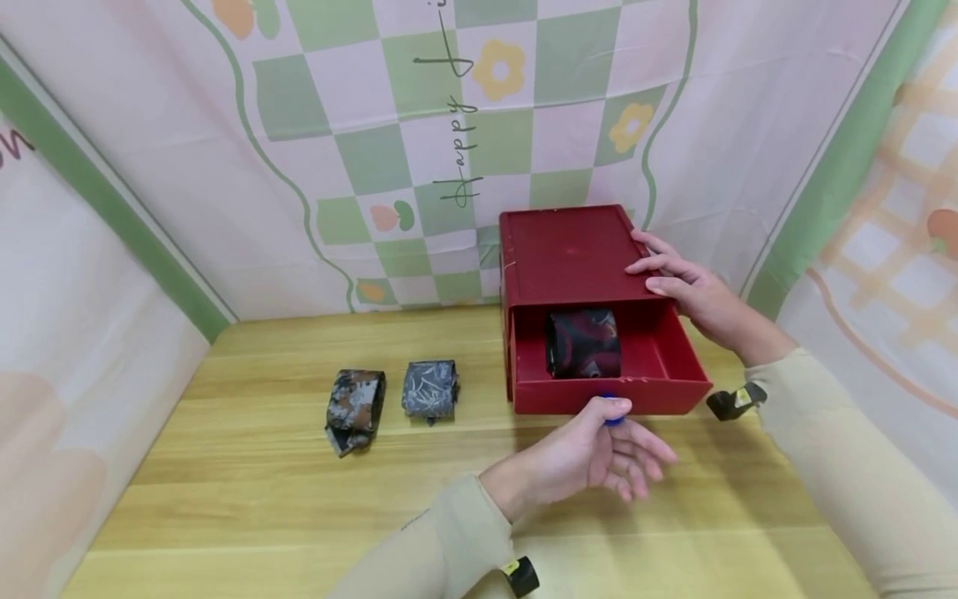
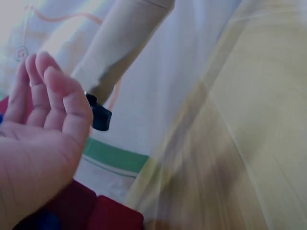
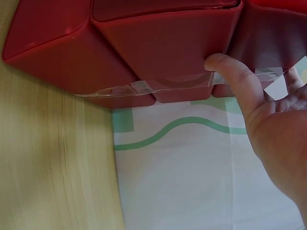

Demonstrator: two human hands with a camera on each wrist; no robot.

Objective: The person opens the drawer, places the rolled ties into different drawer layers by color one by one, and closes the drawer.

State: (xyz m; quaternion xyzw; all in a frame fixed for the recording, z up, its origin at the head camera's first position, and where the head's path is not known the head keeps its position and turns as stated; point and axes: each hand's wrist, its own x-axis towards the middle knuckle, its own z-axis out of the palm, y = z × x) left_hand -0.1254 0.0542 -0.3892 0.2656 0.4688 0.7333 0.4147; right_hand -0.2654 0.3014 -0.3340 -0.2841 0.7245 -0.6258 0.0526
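A red drawer box [image 1: 569, 254] stands by the back wall, its top drawer [image 1: 659, 395] pulled out. In that drawer lies a dark, red-patterned roll of cloth [image 1: 587, 343]. My left hand [image 1: 591, 453] is at the drawer front, its thumb on the blue knob [image 1: 612, 422] and its other fingers extended loosely away. In the left wrist view its palm and fingers [image 2: 55, 98] show. My right hand [image 1: 692, 291] rests on the right top edge of the box. The right wrist view shows its thumb [image 3: 240, 84] against the box's side.
To the left on the wooden table [image 1: 247, 491] lie a camouflage-patterned folded cloth [image 1: 355, 408] and a grey patterned one [image 1: 430, 389]. A printed curtain [image 1: 427, 100] hangs behind the box. Clear tape [image 3: 177, 84] runs along the box's side.
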